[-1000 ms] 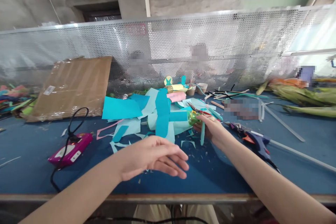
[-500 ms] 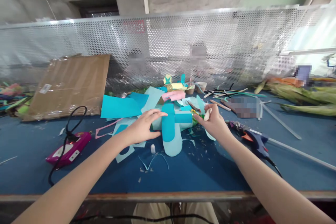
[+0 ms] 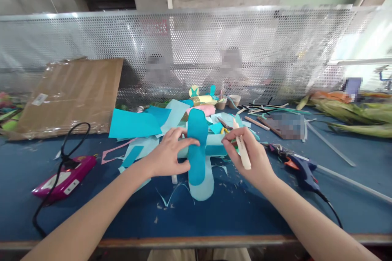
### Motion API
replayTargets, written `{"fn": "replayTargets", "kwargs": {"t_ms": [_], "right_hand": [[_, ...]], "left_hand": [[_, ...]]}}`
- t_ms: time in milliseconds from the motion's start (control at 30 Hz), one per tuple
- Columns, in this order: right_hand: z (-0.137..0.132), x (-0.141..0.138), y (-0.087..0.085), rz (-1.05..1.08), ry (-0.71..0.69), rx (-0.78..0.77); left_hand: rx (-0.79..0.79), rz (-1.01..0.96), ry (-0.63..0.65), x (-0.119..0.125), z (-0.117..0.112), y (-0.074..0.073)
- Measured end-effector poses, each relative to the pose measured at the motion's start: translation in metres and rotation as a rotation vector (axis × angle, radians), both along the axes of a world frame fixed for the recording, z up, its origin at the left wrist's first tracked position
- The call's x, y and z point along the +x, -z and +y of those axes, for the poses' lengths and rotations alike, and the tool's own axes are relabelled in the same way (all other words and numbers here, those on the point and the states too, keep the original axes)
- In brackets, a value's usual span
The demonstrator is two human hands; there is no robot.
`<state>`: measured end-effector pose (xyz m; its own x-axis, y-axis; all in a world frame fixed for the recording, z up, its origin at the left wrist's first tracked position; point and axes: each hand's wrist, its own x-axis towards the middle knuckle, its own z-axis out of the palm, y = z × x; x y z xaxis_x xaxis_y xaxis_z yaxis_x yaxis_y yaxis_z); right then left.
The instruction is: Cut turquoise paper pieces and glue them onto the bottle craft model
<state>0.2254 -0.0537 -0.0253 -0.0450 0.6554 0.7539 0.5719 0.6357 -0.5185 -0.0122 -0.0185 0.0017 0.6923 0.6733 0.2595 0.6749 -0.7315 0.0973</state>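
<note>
A long bright-blue paper strip (image 3: pixel 196 151) with rounded ends stands out over a pale-blue rounded paper piece (image 3: pixel 203 187). My left hand (image 3: pixel 171 151) pinches the strip's left edge between thumb and fingers. Crosswise behind the strip lies a rolled pale-blue paper tube (image 3: pixel 216 138) with a darker blue band. At its right end are the fingertips of my right hand (image 3: pixel 252 155). A slim white pen-like tube (image 3: pixel 243 153) is held in that hand, its narrow end pointing away from me. Scissors (image 3: pixel 225 123) lie partly hidden among paper just behind.
A small white cap (image 3: pixel 174 179) and paper scraps lie in front. To the left are a purple power strip (image 3: pixel 65 179) with a black cord and a cardboard sheet (image 3: pixel 70 96). At right lie a glue gun (image 3: pixel 303 171) and corn husks (image 3: pixel 352 110). A perforated metal screen (image 3: pixel 196 49) stands behind.
The bright-blue strip has been raised and now shows more of its length. My right hand has turned, bringing the white tube into fuller view. The camera view has shifted slightly.
</note>
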Motion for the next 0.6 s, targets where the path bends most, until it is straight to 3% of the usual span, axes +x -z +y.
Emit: {"fn": "replayTargets", "kwargs": {"t_ms": [200, 400, 600], "right_hand": [[-0.007, -0.003, -0.001, -0.065, -0.090, -0.066], [-0.014, -0.002, 0.003, 0.052, -0.221, -0.290], [-0.016, 0.003, 0.004, 0.201, -0.426, -0.347]], "left_hand": [[0.085, -0.035, 0.030, -0.001, 0.002, 0.006], [0.099, -0.067, 0.072, -0.004, 0.006, 0.011], [0.145, -0.105, 0.081, -0.007, 0.012, 0.020]]}}
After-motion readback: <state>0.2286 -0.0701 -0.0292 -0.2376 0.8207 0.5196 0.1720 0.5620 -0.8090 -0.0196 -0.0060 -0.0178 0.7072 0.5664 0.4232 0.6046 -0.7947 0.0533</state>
